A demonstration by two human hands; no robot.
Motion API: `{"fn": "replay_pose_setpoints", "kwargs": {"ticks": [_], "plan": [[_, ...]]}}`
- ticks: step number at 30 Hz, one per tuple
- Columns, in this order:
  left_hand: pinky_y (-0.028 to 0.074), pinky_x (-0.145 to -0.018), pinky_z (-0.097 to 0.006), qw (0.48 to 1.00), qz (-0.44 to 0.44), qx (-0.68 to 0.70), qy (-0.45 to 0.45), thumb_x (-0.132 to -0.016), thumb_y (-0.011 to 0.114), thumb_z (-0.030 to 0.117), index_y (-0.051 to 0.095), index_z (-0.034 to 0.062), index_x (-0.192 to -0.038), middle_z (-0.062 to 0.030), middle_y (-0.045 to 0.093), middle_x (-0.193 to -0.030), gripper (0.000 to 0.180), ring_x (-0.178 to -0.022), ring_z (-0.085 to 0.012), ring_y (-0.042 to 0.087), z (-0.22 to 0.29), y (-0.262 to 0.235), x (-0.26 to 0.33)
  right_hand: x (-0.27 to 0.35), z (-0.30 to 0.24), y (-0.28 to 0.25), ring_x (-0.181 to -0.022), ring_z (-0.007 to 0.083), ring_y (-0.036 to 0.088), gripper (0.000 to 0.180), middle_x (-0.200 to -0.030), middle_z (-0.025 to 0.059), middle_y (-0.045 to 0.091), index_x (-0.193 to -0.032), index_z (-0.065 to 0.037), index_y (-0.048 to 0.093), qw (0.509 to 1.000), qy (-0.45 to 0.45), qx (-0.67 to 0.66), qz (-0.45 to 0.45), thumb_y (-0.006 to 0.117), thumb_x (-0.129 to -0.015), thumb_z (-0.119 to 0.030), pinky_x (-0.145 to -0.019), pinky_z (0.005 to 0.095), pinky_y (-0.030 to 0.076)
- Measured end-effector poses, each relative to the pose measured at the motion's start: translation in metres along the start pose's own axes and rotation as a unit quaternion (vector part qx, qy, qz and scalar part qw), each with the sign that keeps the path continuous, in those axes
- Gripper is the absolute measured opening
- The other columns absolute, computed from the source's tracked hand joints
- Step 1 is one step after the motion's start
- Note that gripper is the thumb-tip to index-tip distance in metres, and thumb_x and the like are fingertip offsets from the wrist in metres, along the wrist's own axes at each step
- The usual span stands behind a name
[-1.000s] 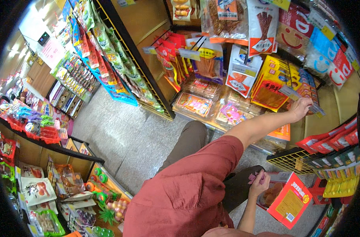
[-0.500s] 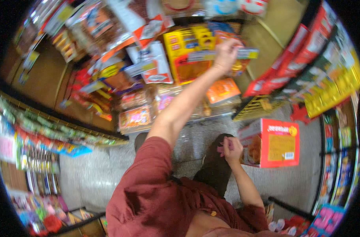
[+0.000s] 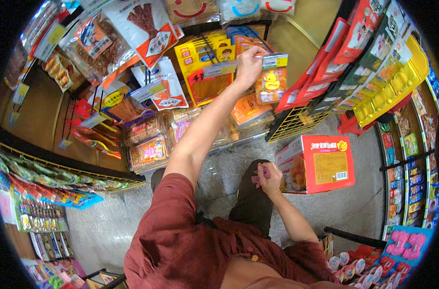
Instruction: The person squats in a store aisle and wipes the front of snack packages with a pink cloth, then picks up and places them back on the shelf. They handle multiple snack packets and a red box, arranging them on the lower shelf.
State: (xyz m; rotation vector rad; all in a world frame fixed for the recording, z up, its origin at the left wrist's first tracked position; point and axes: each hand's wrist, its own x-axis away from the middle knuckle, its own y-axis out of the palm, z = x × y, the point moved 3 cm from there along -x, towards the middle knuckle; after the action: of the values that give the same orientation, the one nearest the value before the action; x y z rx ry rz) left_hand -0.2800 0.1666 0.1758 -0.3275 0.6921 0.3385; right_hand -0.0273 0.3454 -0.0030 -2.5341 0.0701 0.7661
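My left hand (image 3: 250, 67) reaches to the snack rack with its fingers closed beside a price tag holder (image 3: 275, 60). An orange packet (image 3: 244, 44) stands right behind these fingers; what they grip is hidden. Just right of the hand hangs an orange packet with a yellow duck (image 3: 271, 84). Yellow snack bags (image 3: 207, 79) hang to its left. Over my right knee, my right hand (image 3: 272, 179) is closed on a crumpled pink cloth (image 3: 256, 179).
A red and white carton (image 3: 328, 164) stands on the grey floor (image 3: 219, 171) at right. Boxed snacks (image 3: 149, 151) fill the low shelf ahead. Red bags (image 3: 320, 72) hang on a yellow wire rack (image 3: 296, 120). At left, green packets (image 3: 51, 164) line another rack.
The view has shifted, so the rack and carton sit further left. My left hand stays at the same price tag, and my right hand still has the pink cloth over my knee.
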Motion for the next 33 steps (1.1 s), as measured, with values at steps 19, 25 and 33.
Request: {"fn": "replay_pose_setpoints", "kwargs": {"ticks": [19, 25, 33], "plan": [[0.050, -0.074, -0.034, 0.997, 0.044, 0.051, -0.032, -0.084, 0.061, 0.009, 0.064, 0.0020, -0.092, -0.0124, 0.067, -0.085, 0.011, -0.081, -0.0225, 0.064, -0.019, 0.000, 0.004, 0.003, 0.003, 0.001, -0.054, 0.0263, 0.057, 0.013, -0.067, 0.0098, 0.057, -0.076, -0.005, 0.059, 0.999, -0.005, 0.043, 0.008, 0.070, -0.081, -0.010, -0.050, 0.0353, 0.045], [0.043, -0.089, -0.043, 0.987, 0.142, -0.071, 0.006, -0.083, 0.061, 0.013, 0.044, 0.0035, -0.126, -0.0218, 0.058, -0.105, 0.047, -0.095, -0.0368, 0.056, -0.024, -0.003, 0.035, 0.001, 0.000, 0.005, -0.055, 0.0265, 0.057, 0.013, -0.069, 0.0107, 0.058, -0.076, -0.004, 0.058, 0.998, -0.009, 0.053, -0.012, 0.068, -0.082, -0.010, -0.052, 0.0354, 0.045], [0.041, -0.098, -0.040, 0.988, -0.087, -0.081, -0.102, -0.084, 0.062, 0.015, 0.054, 0.0057, -0.120, -0.0187, 0.050, -0.126, 0.038, -0.117, -0.0339, 0.050, -0.061, -0.052, 0.263, -0.002, -0.001, 0.008, -0.056, 0.0304, 0.057, 0.015, -0.069, 0.0125, 0.057, -0.073, -0.003, 0.058, 0.993, -0.004, 0.105, -0.049, 0.067, -0.082, -0.012, -0.053, 0.0366, 0.045]]}}
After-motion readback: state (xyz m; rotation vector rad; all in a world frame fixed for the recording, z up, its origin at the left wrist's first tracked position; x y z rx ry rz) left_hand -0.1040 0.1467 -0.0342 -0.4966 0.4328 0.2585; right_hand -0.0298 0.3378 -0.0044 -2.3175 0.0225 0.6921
